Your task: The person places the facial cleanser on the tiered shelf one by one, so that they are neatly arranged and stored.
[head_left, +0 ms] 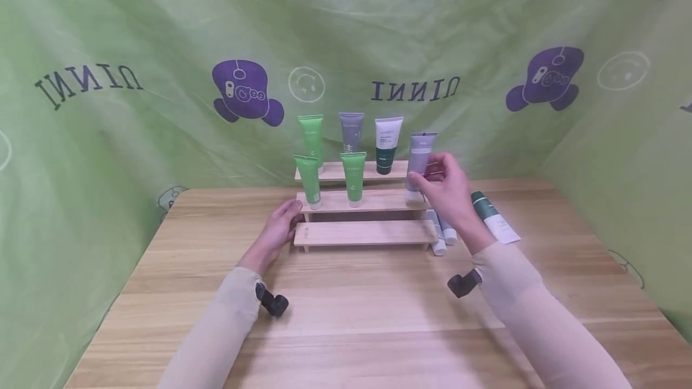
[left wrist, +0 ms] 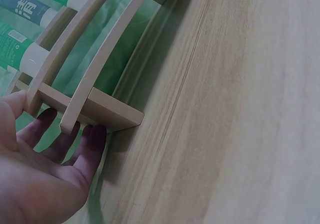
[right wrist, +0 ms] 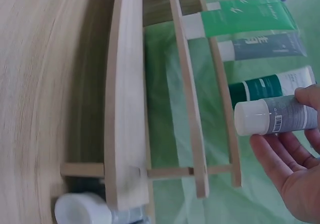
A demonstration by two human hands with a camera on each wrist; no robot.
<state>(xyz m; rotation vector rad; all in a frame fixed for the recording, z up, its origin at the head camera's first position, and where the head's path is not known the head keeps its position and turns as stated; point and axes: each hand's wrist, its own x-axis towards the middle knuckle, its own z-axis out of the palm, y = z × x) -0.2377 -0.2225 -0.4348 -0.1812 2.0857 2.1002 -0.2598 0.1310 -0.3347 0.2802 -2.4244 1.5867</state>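
My right hand (head_left: 447, 188) pinches a grey-purple squeeze tube (head_left: 420, 155) between thumb and fingers. The tube is upright, its white cap (right wrist: 251, 118) pointing down close over the right end of the middle shelf (head_left: 378, 200). At the left side of the three-step wooden display rack (head_left: 364, 233), my left hand (head_left: 282, 226) grips the frame; in the left wrist view its thumb is at the shelf end and its fingers curl under. Two green tubes (head_left: 354, 179) stand cap-down on the middle shelf. On the top shelf are a green tube (head_left: 311, 137), a grey-purple tube (head_left: 351, 131) and a white-and-dark-green tube (head_left: 387, 144).
Right of the rack, a white-and-dark-green tube (head_left: 496, 219) lies on the wooden table (head_left: 357, 317). Grey tubes with white caps (head_left: 439, 248) lie by the rack's right leg, partly hidden. A green printed curtain (head_left: 346, 29) hangs behind and on both sides.
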